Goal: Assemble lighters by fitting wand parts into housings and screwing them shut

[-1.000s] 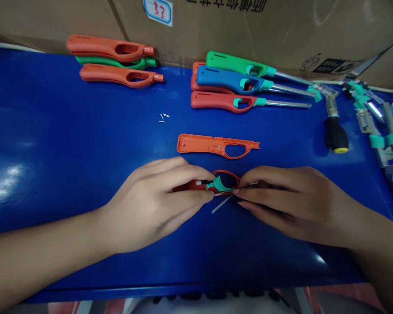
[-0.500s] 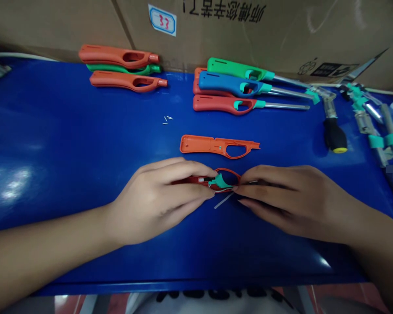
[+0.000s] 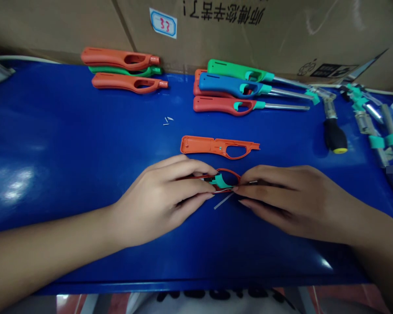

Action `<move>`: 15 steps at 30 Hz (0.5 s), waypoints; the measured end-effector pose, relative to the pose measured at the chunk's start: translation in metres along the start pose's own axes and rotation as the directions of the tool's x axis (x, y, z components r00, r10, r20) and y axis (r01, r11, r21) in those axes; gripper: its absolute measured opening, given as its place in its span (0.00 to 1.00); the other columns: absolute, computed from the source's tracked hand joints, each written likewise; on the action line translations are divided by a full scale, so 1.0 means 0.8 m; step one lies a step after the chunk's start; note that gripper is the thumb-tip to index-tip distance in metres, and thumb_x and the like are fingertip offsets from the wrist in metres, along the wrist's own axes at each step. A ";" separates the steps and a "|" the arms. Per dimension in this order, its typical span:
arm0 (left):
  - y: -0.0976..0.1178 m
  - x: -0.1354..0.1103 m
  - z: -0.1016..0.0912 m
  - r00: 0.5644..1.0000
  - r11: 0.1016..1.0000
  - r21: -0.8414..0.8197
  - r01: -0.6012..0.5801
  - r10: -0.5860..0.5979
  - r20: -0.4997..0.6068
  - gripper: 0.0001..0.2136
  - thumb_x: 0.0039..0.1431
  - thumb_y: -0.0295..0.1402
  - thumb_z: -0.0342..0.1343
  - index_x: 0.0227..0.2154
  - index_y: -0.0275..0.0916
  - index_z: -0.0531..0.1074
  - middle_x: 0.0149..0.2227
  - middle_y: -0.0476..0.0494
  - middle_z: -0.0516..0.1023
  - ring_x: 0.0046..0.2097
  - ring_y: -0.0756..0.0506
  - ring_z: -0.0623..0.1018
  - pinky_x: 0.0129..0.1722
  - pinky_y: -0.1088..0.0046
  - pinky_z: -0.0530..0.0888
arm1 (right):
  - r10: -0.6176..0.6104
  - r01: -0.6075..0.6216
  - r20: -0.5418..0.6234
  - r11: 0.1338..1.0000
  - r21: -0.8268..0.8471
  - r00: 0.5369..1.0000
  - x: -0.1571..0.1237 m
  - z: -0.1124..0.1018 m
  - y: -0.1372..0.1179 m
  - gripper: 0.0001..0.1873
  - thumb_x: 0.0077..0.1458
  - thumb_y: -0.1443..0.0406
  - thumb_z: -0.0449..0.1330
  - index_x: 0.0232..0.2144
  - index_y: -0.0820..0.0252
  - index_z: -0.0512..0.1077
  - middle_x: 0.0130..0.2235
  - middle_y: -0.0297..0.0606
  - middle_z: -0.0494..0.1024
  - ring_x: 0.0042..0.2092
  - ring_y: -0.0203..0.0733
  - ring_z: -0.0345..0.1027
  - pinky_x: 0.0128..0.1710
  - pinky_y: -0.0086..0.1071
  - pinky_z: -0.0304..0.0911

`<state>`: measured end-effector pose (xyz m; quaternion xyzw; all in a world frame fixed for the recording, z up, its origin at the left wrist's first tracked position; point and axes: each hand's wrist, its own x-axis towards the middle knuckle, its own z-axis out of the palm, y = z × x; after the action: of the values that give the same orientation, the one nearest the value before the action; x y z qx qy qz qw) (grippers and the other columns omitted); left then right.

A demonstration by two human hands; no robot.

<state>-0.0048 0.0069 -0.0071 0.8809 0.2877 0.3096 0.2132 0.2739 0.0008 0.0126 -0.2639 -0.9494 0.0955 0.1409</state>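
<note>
Between my hands, near the middle of the blue table, lies a red half-shell of a long lighter [image 3: 229, 170] with a teal trigger [image 3: 222, 182] in it. My left hand [image 3: 160, 198] is closed over the handle end, its fingertips beside the trigger. At the other end, my right hand [image 3: 281, 198] pinches the nose of the shell, and its fingers hide that part. A thin clear tube [image 3: 223, 201] sticks out toward me from under the right fingertips. Just beyond lies the matching orange half-shell [image 3: 199, 145], hollow side up.
Several tiny screws [image 3: 167, 121] lie farther back. Lighter handles without barrels [image 3: 124, 82] are stacked at back left. Lighters with metal barrels [image 3: 225, 104] lie at back centre. A black-handled screwdriver [image 3: 336, 135] and metal barrel parts [image 3: 365, 120] are at right. A cardboard box [image 3: 281, 39] stands behind.
My left fingers have shifted slightly over the shell beside the trigger, covering more of the white and black part there. My right hand stays in place.
</note>
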 end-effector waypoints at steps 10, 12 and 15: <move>0.000 0.000 0.001 0.999 0.999 -0.033 0.023 -0.024 -0.025 0.05 0.64 0.26 0.61 0.40 0.38 0.80 0.48 0.40 0.82 0.48 0.45 0.81 0.49 0.67 0.77 | 0.002 -0.002 -0.010 1.000 -0.006 1.000 0.001 0.000 0.000 0.12 0.64 0.67 0.60 0.50 0.58 0.74 0.48 0.38 0.79 0.43 0.38 0.76 0.35 0.31 0.67; 0.002 0.001 0.002 0.999 0.999 -0.021 0.042 -0.042 -0.016 0.05 0.64 0.26 0.60 0.41 0.38 0.80 0.49 0.40 0.82 0.50 0.44 0.81 0.50 0.65 0.77 | 0.002 -0.002 -0.006 1.000 -0.014 1.000 0.001 0.000 0.000 0.13 0.64 0.67 0.60 0.51 0.58 0.74 0.48 0.38 0.79 0.42 0.38 0.76 0.34 0.31 0.67; 0.003 0.001 0.001 0.999 0.999 -0.007 0.041 -0.041 -0.011 0.06 0.65 0.27 0.60 0.41 0.38 0.80 0.50 0.40 0.81 0.50 0.44 0.81 0.50 0.65 0.77 | 0.010 -0.009 0.007 1.000 -0.011 1.000 0.001 -0.001 -0.001 0.14 0.64 0.67 0.60 0.51 0.58 0.74 0.48 0.39 0.79 0.42 0.38 0.76 0.33 0.31 0.67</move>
<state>-0.0026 0.0053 -0.0056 0.8723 0.3060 0.3111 0.2208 0.2733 0.0009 0.0139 -0.2688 -0.9492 0.0918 0.1356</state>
